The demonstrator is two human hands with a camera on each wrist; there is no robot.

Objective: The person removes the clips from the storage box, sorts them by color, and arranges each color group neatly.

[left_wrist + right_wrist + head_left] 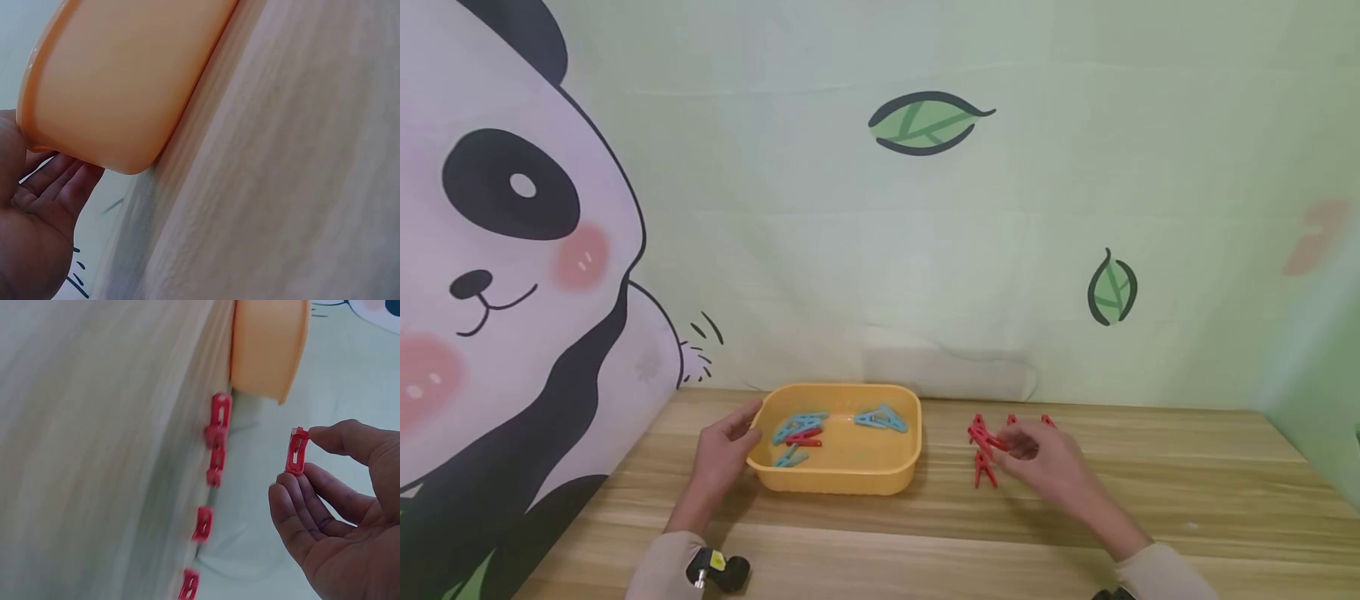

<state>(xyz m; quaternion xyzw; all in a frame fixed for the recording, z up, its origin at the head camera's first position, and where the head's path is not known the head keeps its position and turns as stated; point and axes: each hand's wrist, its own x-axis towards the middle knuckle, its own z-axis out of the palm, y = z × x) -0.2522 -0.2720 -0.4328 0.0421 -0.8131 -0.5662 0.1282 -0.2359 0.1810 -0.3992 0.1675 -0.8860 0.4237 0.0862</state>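
My left sleeve is lying closest, with a black wrist device bearing a yellow patch strapped at its cuff, and my right sleeve is coming in from the lower right corner. My hands are both working at the tabletop. With my left hand I am holding the yellow basin by its left end, my thumb resting at the rim and my fingers bending against the outside wall. The basin itself is sitting flat on the wood, near the backdrop.

With my right hand I am pinching a red clip between thumb and fingertips, and the right wrist view is showing it raised above the wood, well apart from the basin. Four other red clips are resting on the tabletop to the right of the basin; two are lying just left of my fingers, and two are peeking out from behind my hand.

Inside the basin, several blue clips are lying in groups: some bunching at the left with one red piece among them, others sitting together at the back right. They are overlapping, so I cannot tell their exact number.

Behind everything, a pale green backdrop is hanging, with a cartoon panda filling the left side and two outlined leaves showing farther right.
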